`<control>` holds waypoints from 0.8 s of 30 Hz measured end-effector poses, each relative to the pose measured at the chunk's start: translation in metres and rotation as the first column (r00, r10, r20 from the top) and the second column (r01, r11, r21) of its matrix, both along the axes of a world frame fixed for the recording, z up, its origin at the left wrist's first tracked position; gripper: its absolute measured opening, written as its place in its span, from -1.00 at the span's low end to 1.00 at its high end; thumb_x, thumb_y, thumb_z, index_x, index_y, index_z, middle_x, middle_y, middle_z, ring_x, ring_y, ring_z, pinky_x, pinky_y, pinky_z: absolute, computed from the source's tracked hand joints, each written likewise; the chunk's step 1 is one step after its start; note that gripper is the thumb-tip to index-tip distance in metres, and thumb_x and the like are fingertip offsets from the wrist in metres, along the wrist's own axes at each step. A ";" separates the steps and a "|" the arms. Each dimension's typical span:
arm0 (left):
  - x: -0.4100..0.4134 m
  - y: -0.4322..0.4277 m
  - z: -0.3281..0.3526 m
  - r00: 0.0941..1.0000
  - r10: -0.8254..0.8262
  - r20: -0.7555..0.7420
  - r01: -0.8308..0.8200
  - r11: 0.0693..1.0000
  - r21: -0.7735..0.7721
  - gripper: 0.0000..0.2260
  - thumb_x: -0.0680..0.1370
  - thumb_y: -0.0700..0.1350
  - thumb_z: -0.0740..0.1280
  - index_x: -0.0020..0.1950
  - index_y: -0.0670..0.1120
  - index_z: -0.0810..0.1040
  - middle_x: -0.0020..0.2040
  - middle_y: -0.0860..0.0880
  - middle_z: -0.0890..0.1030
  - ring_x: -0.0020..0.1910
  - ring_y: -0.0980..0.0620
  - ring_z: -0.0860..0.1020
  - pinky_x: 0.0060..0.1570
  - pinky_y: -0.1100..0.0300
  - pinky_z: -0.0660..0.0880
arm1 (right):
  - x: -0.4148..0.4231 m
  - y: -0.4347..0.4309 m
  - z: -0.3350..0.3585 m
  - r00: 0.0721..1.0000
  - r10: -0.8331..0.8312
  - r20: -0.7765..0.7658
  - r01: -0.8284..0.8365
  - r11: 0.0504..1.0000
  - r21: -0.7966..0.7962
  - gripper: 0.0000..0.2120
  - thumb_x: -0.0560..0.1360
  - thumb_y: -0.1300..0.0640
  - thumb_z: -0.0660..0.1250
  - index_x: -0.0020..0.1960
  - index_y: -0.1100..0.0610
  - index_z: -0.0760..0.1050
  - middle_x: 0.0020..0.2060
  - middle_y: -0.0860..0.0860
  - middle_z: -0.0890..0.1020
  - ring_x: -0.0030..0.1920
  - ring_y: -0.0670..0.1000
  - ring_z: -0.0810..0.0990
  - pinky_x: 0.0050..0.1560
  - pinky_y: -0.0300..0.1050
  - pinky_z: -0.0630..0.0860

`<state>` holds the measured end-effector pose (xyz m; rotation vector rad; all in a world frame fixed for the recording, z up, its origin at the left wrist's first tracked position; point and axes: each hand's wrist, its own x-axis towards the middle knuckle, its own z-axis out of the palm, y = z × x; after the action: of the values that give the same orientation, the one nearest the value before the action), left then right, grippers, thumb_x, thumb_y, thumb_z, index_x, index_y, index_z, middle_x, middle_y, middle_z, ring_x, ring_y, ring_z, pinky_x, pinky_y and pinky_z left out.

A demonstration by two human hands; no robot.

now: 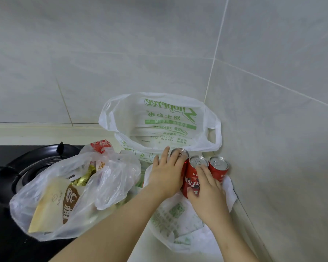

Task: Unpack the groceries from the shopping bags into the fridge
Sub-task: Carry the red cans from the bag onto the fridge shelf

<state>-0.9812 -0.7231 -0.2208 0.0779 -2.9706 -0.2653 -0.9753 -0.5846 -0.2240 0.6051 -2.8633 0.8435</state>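
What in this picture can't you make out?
Head view:
- Left can: label, and any grip, hidden by the left hand.
- Middle can: partly covered by the right hand.
- Clear bag: lower contents blurred by crumpled plastic.
- White bag: inside hidden by its printed wall.
- Stove: cut off by left edge.

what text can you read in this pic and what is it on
"可口", white on red, partly under the right hand: middle red can
"椰", large white on a brown label: bread pack; its neighbour character is unclear
"Shopfree"-like green word, mirrored: white bag; smaller Chinese lines and digits under it too blurred
Red patch on the clear bag: unreadable
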 end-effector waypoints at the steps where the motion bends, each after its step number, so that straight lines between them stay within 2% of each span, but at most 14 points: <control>1: 0.000 0.001 0.000 1.000 -0.005 0.004 0.005 1.000 -0.009 -0.49 0.61 -0.09 0.06 0.53 0.00 -0.02 0.55 0.02 -0.05 0.52 -0.11 -0.20 0.45 -0.12 -0.10 | 0.000 0.000 0.000 1.000 0.006 0.021 -0.007 1.000 0.007 -0.38 0.50 0.07 0.27 0.50 0.07 0.12 0.51 -0.08 0.10 0.38 0.05 0.31 0.36 -0.13 0.21; 6: -0.006 0.004 0.001 0.999 -0.033 0.026 0.033 0.999 -0.004 -0.51 0.61 -0.14 0.06 0.51 -0.13 -0.01 0.55 -0.08 -0.07 0.52 -0.12 -0.21 0.48 -0.09 -0.13 | -0.002 0.001 -0.002 0.995 0.029 0.100 -0.022 0.998 -0.062 -0.32 0.51 0.06 0.28 0.52 0.00 0.02 0.51 -0.17 -0.02 0.44 -0.05 0.21 0.37 -0.08 0.28; 12: -0.001 0.003 0.003 0.998 -0.055 0.016 0.056 0.996 -0.064 -0.50 0.61 -0.15 0.05 0.53 -0.12 -0.03 0.56 -0.06 -0.11 0.53 -0.04 -0.21 0.46 -0.09 -0.22 | -0.001 0.005 -0.006 0.990 0.073 0.122 -0.063 0.995 -0.082 -0.28 0.50 0.06 0.29 0.52 -0.04 -0.04 0.49 -0.26 -0.11 0.41 -0.08 0.27 0.31 -0.03 0.37; 13: 0.002 0.003 0.001 0.999 -0.049 -0.003 0.049 0.997 -0.056 -0.51 0.60 -0.16 0.05 0.52 -0.13 0.02 0.56 -0.08 -0.05 0.53 -0.06 -0.15 0.47 -0.11 -0.17 | -0.001 0.006 -0.007 0.989 0.080 0.122 -0.070 0.994 -0.080 -0.27 0.50 0.05 0.29 0.52 -0.05 -0.05 0.48 -0.28 -0.13 0.41 -0.09 0.26 0.31 -0.04 0.37; 14: 0.003 0.004 -0.002 0.996 -0.043 -0.076 0.040 0.998 -0.051 -0.55 0.58 -0.16 0.08 0.48 -0.14 0.15 0.53 -0.11 0.09 0.53 -0.10 -0.02 0.47 -0.15 -0.05 | -0.002 0.007 -0.007 0.989 0.086 0.122 -0.076 0.994 -0.084 -0.27 0.50 0.04 0.29 0.52 -0.05 -0.05 0.46 -0.31 -0.14 0.42 -0.10 0.24 0.31 -0.06 0.37; 15: 0.004 0.005 -0.004 0.983 -0.041 -0.181 0.030 0.998 -0.059 -0.60 0.54 -0.15 0.12 0.38 -0.15 0.33 0.43 -0.15 0.31 0.46 -0.15 0.21 0.40 -0.20 0.18 | -0.002 0.007 -0.007 0.988 0.093 0.122 -0.082 0.992 -0.095 -0.27 0.50 0.03 0.30 0.52 -0.05 -0.06 0.43 -0.34 -0.15 0.43 -0.11 0.23 0.30 -0.08 0.38; 16: 0.004 0.006 -0.004 0.968 -0.037 -0.248 0.021 0.998 -0.067 -0.68 0.47 -0.14 0.19 0.21 -0.14 0.48 0.24 -0.13 0.51 0.28 -0.18 0.45 0.23 -0.17 0.40 | -0.002 0.007 -0.008 0.987 0.101 0.123 -0.088 0.990 -0.113 -0.27 0.50 0.04 0.30 0.52 -0.04 -0.06 0.40 -0.37 -0.17 0.43 -0.12 0.21 0.30 -0.11 0.38; 17: 0.003 0.006 -0.004 0.954 -0.024 -0.299 0.006 0.998 -0.061 -0.73 0.38 -0.12 0.29 0.06 -0.13 0.55 0.03 -0.09 0.58 0.06 -0.16 0.57 0.05 -0.08 0.52 | -0.001 0.007 -0.009 0.986 0.110 0.124 -0.093 0.987 -0.131 -0.26 0.50 0.06 0.30 0.52 -0.03 -0.06 0.36 -0.39 -0.19 0.44 -0.12 0.20 0.29 -0.13 0.38; 18: 0.002 0.006 -0.001 0.950 0.015 -0.311 -0.035 0.998 -0.061 -0.69 0.28 -0.10 0.40 0.00 -0.12 0.57 -0.11 -0.05 0.59 -0.10 -0.11 0.60 -0.07 0.00 0.56 | -0.001 0.006 -0.010 0.985 0.118 0.128 -0.099 0.985 -0.144 -0.26 0.50 0.07 0.31 0.53 -0.03 -0.06 0.34 -0.39 -0.20 0.44 -0.12 0.21 0.28 -0.14 0.40; 20: 0.000 0.007 0.006 0.959 0.059 -0.277 -0.077 0.996 -0.052 -0.50 0.12 -0.07 0.53 0.03 -0.13 0.59 -0.20 -0.03 0.58 -0.22 -0.06 0.58 -0.19 0.07 0.54 | 0.000 0.005 -0.011 0.984 0.124 0.131 -0.103 0.982 -0.156 -0.25 0.50 0.08 0.31 0.53 -0.02 -0.07 0.33 -0.40 -0.22 0.42 -0.11 0.26 0.23 -0.15 0.44; 21: 0.000 0.007 0.010 0.962 0.065 -0.264 -0.080 0.996 -0.046 -0.48 0.12 -0.07 0.55 0.05 -0.13 0.59 -0.17 -0.05 0.57 -0.20 -0.07 0.57 -0.18 0.08 0.52 | 0.001 0.006 -0.011 0.984 0.124 0.131 -0.103 0.982 -0.161 -0.25 0.50 0.08 0.31 0.53 -0.03 -0.08 0.33 -0.40 -0.23 0.40 -0.11 0.29 0.20 -0.16 0.46; 24: 0.001 0.005 0.014 0.982 0.055 -0.182 -0.052 0.998 0.020 -0.54 0.38 -0.05 0.43 0.24 -0.13 0.44 0.16 -0.09 0.42 0.10 -0.09 0.43 0.10 0.11 0.37 | 0.001 0.006 -0.010 0.983 0.122 0.140 -0.101 0.984 -0.150 -0.24 0.51 0.09 0.30 0.52 -0.04 -0.11 0.33 -0.41 -0.27 0.36 -0.12 0.33 0.11 -0.24 0.48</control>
<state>-0.9805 -0.7183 -0.2071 0.1279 -2.7796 -0.2732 -0.9745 -0.5781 -0.2344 0.7199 -2.8873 1.1454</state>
